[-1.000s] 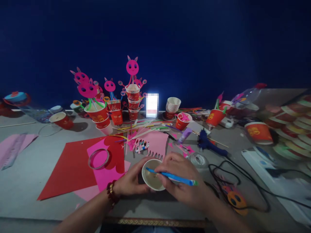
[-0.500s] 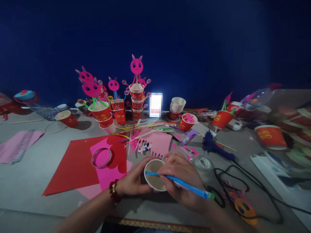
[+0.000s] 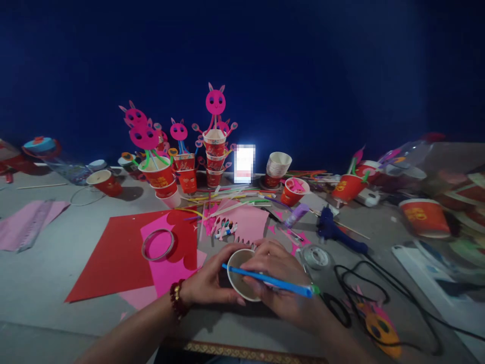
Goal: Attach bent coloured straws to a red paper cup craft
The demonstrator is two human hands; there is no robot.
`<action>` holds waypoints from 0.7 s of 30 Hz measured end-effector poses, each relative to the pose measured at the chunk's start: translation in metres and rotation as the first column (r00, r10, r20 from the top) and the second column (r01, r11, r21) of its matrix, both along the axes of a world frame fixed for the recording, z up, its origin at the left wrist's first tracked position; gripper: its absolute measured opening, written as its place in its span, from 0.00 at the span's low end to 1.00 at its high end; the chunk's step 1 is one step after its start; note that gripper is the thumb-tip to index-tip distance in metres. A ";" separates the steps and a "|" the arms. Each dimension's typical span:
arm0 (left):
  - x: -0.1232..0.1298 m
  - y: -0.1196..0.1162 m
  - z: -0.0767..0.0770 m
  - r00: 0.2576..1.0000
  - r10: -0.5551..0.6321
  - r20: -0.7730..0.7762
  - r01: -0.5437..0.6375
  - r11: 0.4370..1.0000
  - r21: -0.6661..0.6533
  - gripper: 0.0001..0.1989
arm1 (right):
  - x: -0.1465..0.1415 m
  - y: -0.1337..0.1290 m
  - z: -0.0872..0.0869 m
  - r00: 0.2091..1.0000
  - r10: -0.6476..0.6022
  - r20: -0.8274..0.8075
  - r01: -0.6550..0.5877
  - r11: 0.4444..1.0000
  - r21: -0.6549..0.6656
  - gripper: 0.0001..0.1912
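Several pink-faced figures [image 3: 215,102] look finished, standing in red cups [image 3: 157,177] between 10 and 12 o'clock from the work in hand — each visible one has eyes and ears. That work is a paper cup [image 3: 235,285], its mouth turned towards the wearer, at the near middle of the table [image 3: 49,313]. It seems at an early stage: I see no face on it, and its far side is hidden. The left hand [image 3: 208,285] has its fingers and thumb clamped around the wall. The right hand [image 3: 282,268] has its fingers pinched together on a blue stick [image 3: 282,283] that lies slantwise across the opening; whether any of it is fixed inside, I can't tell. More plain cups [image 3: 279,164] sit nested at 1 o'clock, so there's unused stock. At 2 o'clock lies a glue gun [image 3: 335,232] — neither hand touches it — and at 4 o'clock, an orange face [image 3: 382,331] without a cup.
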State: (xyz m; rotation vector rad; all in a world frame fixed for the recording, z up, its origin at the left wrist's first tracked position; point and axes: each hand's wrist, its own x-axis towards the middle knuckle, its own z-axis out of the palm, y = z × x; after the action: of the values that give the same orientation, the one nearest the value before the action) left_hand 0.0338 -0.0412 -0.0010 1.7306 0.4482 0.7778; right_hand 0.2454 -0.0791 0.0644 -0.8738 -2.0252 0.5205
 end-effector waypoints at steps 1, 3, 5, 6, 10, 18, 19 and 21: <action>0.000 0.000 0.000 1.000 -0.005 0.019 0.005 1.000 -0.007 0.43 | 0.002 0.000 0.001 1.000 -0.013 0.005 0.013 0.999 -0.045 0.09; -0.001 0.000 0.000 0.999 -0.023 0.041 0.023 1.000 0.003 0.41 | 0.004 0.000 0.003 1.000 -0.013 0.014 0.015 0.992 -0.124 0.11; -0.001 0.000 0.001 0.999 -0.031 0.014 0.031 0.999 0.023 0.36 | 0.005 0.001 0.004 1.000 0.023 0.004 -0.022 0.986 -0.166 0.12; 0.000 0.000 0.002 1.000 -0.023 -0.010 0.023 0.999 0.032 0.34 | 0.005 0.002 0.005 0.999 0.040 -0.007 -0.041 0.984 -0.171 0.12; 0.004 -0.003 0.007 0.994 0.084 -0.070 -0.083 0.996 0.018 0.31 | 0.003 0.006 0.002 0.998 0.060 -0.022 -0.063 0.984 -0.164 0.12; 0.009 -0.008 0.006 0.964 0.262 -0.041 -0.265 0.957 -0.120 0.30 | 0.018 0.008 0.007 0.994 0.084 0.063 -0.062 0.954 -0.292 0.08; 0.008 -0.008 0.007 0.961 0.275 -0.040 -0.278 0.954 -0.115 0.30 | 0.021 0.009 0.009 0.994 0.080 0.077 -0.054 0.954 -0.294 0.06; 0.008 -0.010 0.008 0.955 0.293 -0.041 -0.296 0.950 -0.102 0.30 | 0.024 0.011 0.011 0.995 0.072 0.067 -0.051 0.962 -0.268 0.04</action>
State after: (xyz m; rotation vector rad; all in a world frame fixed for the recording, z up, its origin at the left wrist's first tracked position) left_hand 0.0416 -0.0507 0.0066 1.5938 0.7655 0.9268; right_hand 0.2699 -0.0684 0.0756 -1.0056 -2.0872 0.8204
